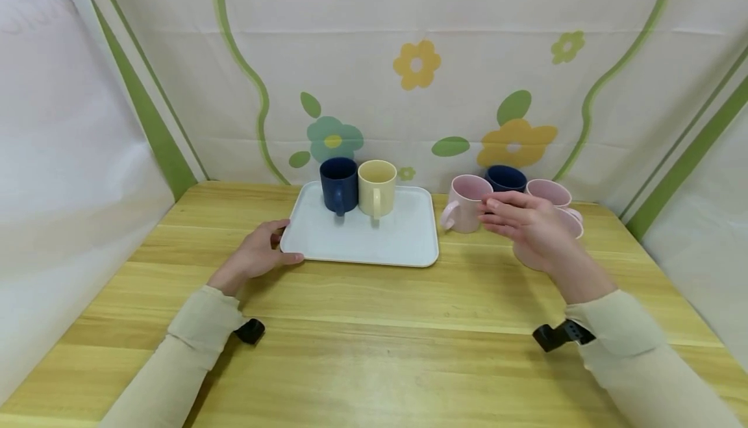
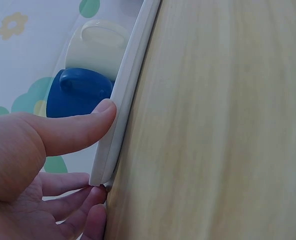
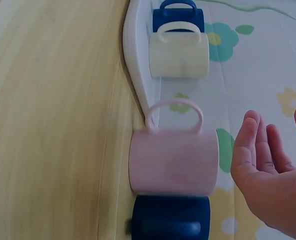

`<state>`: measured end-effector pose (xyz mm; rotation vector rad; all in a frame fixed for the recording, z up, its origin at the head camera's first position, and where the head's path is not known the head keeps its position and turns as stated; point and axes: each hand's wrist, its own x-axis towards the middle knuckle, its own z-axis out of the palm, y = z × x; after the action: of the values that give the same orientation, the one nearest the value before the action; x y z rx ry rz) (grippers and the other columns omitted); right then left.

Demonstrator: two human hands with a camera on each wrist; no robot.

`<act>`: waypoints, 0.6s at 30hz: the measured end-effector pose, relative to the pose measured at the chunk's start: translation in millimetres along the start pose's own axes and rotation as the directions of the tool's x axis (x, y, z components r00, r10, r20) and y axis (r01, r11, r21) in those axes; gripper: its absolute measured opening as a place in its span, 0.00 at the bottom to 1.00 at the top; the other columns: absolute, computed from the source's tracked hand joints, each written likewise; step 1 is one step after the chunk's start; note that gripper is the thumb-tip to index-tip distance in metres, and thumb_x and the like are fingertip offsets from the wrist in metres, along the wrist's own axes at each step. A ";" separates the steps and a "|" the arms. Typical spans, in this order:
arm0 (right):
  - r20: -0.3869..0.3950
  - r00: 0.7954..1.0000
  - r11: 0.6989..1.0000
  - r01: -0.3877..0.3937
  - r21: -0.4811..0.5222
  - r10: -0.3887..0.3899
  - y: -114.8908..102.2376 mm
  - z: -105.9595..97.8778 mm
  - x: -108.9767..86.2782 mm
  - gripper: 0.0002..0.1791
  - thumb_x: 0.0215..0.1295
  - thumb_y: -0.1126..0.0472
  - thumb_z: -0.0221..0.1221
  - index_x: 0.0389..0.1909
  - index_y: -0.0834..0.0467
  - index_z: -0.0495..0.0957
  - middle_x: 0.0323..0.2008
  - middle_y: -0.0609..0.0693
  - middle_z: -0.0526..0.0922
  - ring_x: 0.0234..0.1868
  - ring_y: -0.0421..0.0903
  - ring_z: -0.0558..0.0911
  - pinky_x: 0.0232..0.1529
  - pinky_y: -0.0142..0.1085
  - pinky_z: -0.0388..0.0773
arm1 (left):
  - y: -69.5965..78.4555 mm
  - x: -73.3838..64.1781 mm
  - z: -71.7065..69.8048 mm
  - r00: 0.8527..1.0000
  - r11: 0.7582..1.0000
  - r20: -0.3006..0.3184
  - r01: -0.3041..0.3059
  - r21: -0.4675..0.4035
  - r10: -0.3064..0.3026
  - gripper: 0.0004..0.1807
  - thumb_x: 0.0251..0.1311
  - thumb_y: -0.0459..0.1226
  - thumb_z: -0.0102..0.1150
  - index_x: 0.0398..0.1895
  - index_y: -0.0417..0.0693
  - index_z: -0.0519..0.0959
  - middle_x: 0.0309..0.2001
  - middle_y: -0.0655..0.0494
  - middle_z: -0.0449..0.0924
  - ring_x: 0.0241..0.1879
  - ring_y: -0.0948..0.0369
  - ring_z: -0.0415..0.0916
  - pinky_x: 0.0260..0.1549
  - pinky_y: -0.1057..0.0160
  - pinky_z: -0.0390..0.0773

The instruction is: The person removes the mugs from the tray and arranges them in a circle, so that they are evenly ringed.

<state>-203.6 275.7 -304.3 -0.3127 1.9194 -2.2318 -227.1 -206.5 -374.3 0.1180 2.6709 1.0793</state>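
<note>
My left hand [image 1: 257,252] holds the left end of a white tray [image 1: 350,243], thumb along the front rim and fingers at the corner. On the tray a navy mug [image 1: 346,195] and a pale yellow mug [image 1: 367,202] stand upright side by side, handles toward me. At the right, my right hand [image 1: 534,230] hovers with extended fingers and nothing in it. Beneath and around it are a pink mug [image 1: 467,212] beside the tray, a navy mug [image 1: 506,176] behind, another pink mug [image 1: 549,191] and a nearer pink mug [image 1: 528,259], partly hidden by the hand.
Everything rests on a wood-grain table [image 1: 374,337]. A white flower-printed cloth [image 1: 350,71] hangs right behind the mugs, with more white cloth [image 1: 64,155] at both sides.
</note>
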 end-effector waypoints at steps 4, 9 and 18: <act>-0.008 1.000 1.000 -0.025 0.003 0.025 5.2 16.3 13.4 0.09 0.79 0.64 0.60 0.52 0.57 0.85 0.47 0.47 0.93 0.47 0.41 0.92 0.54 0.33 0.86 | 0.5 -0.7 -0.4 1.000 1.000 0.002 0.009 -0.001 -0.009 0.54 0.66 0.46 0.73 0.84 0.35 0.51 0.76 0.29 0.62 0.71 0.36 0.66 0.70 0.37 0.70; -0.026 0.999 0.999 -0.047 -0.019 0.046 11.7 32.6 28.6 0.09 0.78 0.62 0.61 0.54 0.55 0.83 0.46 0.45 0.93 0.46 0.42 0.92 0.52 0.33 0.87 | 1.4 -1.6 -0.4 1.000 1.000 0.000 0.010 0.002 -0.010 0.54 0.66 0.46 0.73 0.84 0.34 0.51 0.76 0.28 0.63 0.70 0.36 0.67 0.70 0.37 0.70; -0.004 0.999 0.996 -0.048 -0.075 0.048 28.8 55.3 53.5 0.14 0.79 0.59 0.60 0.60 0.58 0.79 0.48 0.42 0.91 0.49 0.42 0.90 0.52 0.33 0.85 | -0.1 -0.4 -0.6 1.000 1.000 -0.008 -0.008 0.015 0.008 0.53 0.67 0.46 0.73 0.84 0.33 0.52 0.75 0.28 0.63 0.70 0.36 0.68 0.70 0.37 0.71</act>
<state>-239.8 204.3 -322.7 -0.2721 1.9930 -2.1346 -226.8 -207.0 -373.9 0.1272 2.6881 1.0650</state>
